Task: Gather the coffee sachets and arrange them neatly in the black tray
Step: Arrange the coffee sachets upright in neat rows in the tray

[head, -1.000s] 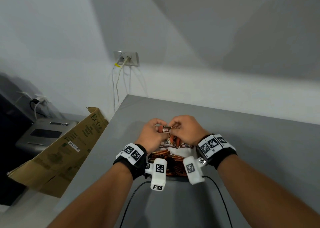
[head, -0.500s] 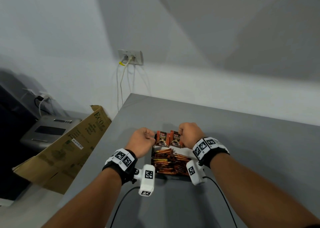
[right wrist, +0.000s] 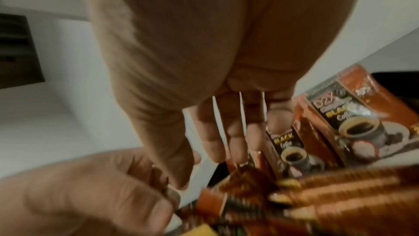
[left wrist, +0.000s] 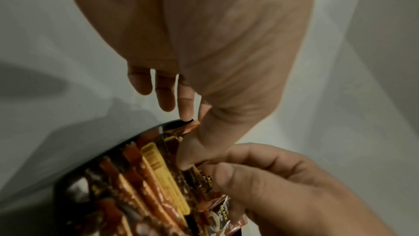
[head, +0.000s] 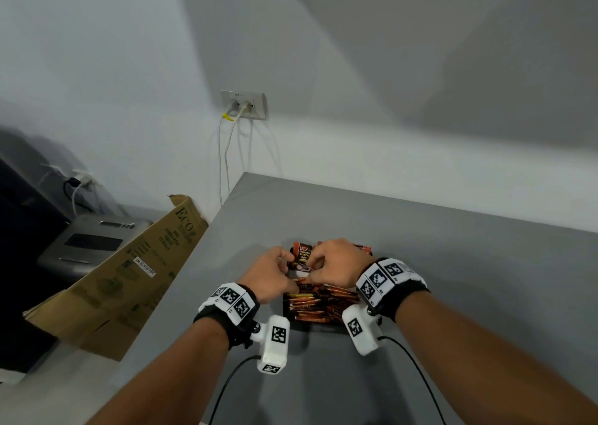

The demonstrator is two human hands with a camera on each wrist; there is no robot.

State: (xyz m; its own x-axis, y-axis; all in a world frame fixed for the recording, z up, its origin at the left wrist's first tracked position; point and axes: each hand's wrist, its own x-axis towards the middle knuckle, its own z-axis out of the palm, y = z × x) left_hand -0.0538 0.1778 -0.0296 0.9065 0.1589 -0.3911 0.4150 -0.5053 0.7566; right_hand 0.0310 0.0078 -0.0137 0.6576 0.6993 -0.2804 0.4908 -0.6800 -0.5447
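The black tray [head: 310, 325] lies on the grey table [head: 469, 263], filled with orange-brown coffee sachets [head: 320, 305] lying flat in rows. More sachets stand upright at its far end, one with its black label showing [head: 303, 256]. Both hands meet over that far end. My left hand [head: 286, 263] pinches the corner of a sachet [left wrist: 192, 126] between thumb and fingers. My right hand [head: 315, 265] has its fingers curled on a sachet [left wrist: 218, 213] beside the upright ones [right wrist: 353, 123]. The hands hide the sachets beneath them.
A flattened cardboard box [head: 129, 272] leans against the table's left edge, with a silver appliance [head: 87, 243] behind it. Cables hang from a wall socket [head: 244, 104] past the far left corner. Wrist camera cables [head: 226, 389] trail on the near table.
One second ago both hands held a sachet together above the tray. They then parted to either side of two upright sachets, and now they have closed in together again at the tray's far end.
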